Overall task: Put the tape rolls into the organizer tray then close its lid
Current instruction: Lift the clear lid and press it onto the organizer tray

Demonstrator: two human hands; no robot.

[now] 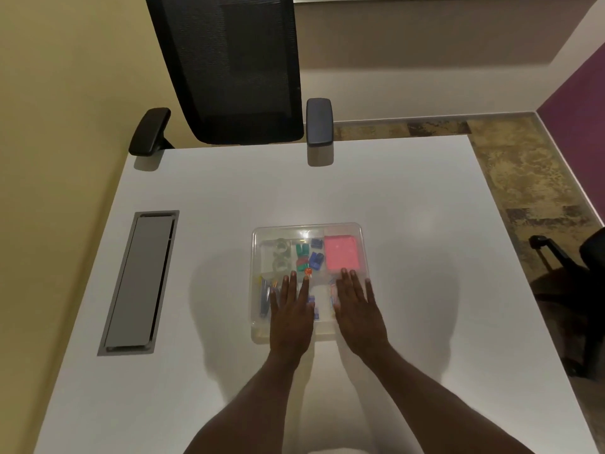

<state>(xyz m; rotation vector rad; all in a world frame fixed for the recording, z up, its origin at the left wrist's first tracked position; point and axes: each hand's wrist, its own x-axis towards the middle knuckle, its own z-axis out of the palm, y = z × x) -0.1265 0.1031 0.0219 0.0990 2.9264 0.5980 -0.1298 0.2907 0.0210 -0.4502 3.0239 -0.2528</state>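
A clear plastic organizer tray (343, 228) sits in the middle of the white table with its transparent lid lying over it. Through the lid I see clear tape rolls (281, 253) in the far left compartment, green and blue clips in the centre, and a pink pad (341, 253) at the far right. My left hand (290, 312) lies flat, palm down, on the near left part of the lid. My right hand (358, 309) lies flat on the near right part. Both hands have fingers spread and hold nothing. They hide the tray's near compartments.
A black mesh office chair (229, 67) stands at the table's far edge. A grey cable hatch (137, 283) is set into the table on the left. Another dark chair (582, 290) stands off the table's right side, over patterned carpet.
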